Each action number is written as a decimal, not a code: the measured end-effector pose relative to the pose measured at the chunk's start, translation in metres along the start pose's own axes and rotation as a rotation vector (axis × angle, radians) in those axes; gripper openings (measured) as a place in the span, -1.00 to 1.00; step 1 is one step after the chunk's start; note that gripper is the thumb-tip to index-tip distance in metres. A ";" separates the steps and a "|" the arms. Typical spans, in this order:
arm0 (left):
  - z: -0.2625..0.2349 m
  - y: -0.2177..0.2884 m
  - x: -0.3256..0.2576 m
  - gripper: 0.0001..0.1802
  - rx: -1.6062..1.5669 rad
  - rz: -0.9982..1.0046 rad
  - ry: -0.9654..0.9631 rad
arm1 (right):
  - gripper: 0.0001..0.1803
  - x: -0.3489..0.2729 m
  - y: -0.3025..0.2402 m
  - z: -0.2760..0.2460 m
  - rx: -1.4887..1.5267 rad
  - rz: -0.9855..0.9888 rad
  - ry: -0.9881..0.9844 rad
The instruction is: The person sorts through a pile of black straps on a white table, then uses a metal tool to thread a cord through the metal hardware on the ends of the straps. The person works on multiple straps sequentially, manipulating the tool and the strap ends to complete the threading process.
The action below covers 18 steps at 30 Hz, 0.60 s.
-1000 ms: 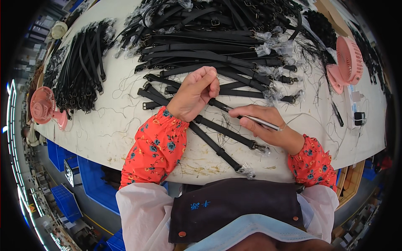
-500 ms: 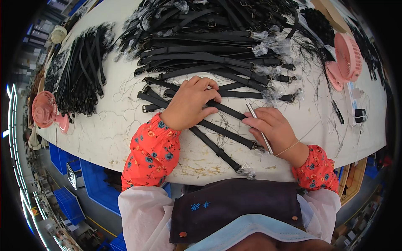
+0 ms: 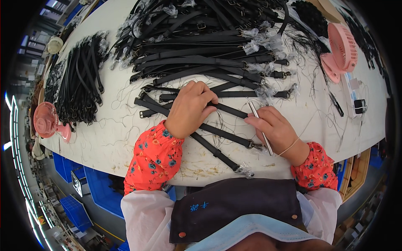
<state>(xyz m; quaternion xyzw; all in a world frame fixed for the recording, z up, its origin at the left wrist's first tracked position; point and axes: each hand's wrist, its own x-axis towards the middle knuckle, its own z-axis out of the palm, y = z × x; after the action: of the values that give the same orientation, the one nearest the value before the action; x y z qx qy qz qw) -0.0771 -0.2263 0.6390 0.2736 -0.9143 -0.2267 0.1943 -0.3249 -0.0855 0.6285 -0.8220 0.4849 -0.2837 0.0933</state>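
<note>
Black straps lie in rows on the white table (image 3: 104, 138), and the person is working on the ones closest to their body. The left hand (image 3: 190, 109) lies with its fingers bent over a black strap (image 3: 226, 109), pressing it flat on the table. It pins the strap down more than it grabs it. The right hand (image 3: 274, 131) is curled around a thin silver tool (image 3: 260, 127), held a bit like a pen. The top of the tool points up toward the strap ends wrapped in clear plastic (image 3: 264, 90). The strap under the left hand runs slanted toward the right hand, and two more straps lie below it, one with a metal ring (image 3: 250, 144) at its end. To do this part well, I think the left hand should keep pushing down firmly so the strap cannot slide. The right hand should move the tool slowly and keep its tip away from the left fingers. Lots of loose threads lie about, so they could catch on the tool. A big pile of straps (image 3: 201, 46) waits at the far side. A second bunch (image 3: 79, 79) sits at the left. Two pink fans stand on the table, one at the left edge (image 3: 47, 123) and one at the far right (image 3: 341, 50).
</note>
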 end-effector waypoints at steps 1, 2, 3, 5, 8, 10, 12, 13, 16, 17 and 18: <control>0.000 0.001 0.000 -0.79 0.002 -0.008 -0.007 | -0.48 0.001 0.000 -0.001 0.013 -0.004 0.001; 0.000 0.001 0.000 -0.80 0.003 -0.016 -0.013 | -0.48 0.001 0.000 -0.002 0.026 -0.008 0.002; 0.000 0.001 0.000 -0.81 0.011 -0.009 -0.016 | -0.47 0.003 0.000 -0.004 0.048 -0.012 0.015; 0.000 0.000 -0.001 -0.82 0.028 0.006 -0.020 | -0.45 0.005 -0.001 -0.008 0.090 -0.022 0.042; -0.001 -0.001 0.000 -0.84 0.061 0.072 -0.047 | -0.43 0.005 0.001 -0.005 0.101 -0.039 0.095; -0.004 0.000 0.002 -0.84 -0.011 0.050 -0.070 | -0.42 0.005 0.000 -0.006 0.109 -0.040 0.107; -0.003 -0.001 0.001 -0.84 -0.065 0.031 -0.070 | -0.42 0.006 0.000 -0.006 0.116 -0.040 0.110; 0.000 -0.003 0.001 -0.84 -0.086 0.027 -0.060 | -0.42 0.007 0.000 -0.007 0.116 -0.037 0.107; 0.004 -0.004 0.002 -0.85 -0.152 0.009 -0.034 | -0.42 0.005 0.003 -0.004 0.110 -0.038 0.115; 0.005 -0.004 0.002 -0.85 -0.174 0.003 -0.027 | -0.42 0.004 0.004 -0.003 0.108 -0.041 0.120; 0.005 -0.003 0.002 -0.85 -0.153 0.021 0.005 | -0.42 0.004 0.004 -0.003 0.113 -0.039 0.113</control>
<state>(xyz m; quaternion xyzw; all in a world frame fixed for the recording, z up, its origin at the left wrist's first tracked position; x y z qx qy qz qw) -0.0803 -0.2282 0.6341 0.2492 -0.8966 -0.2931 0.2193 -0.3286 -0.0908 0.6309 -0.8074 0.4565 -0.3583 0.1065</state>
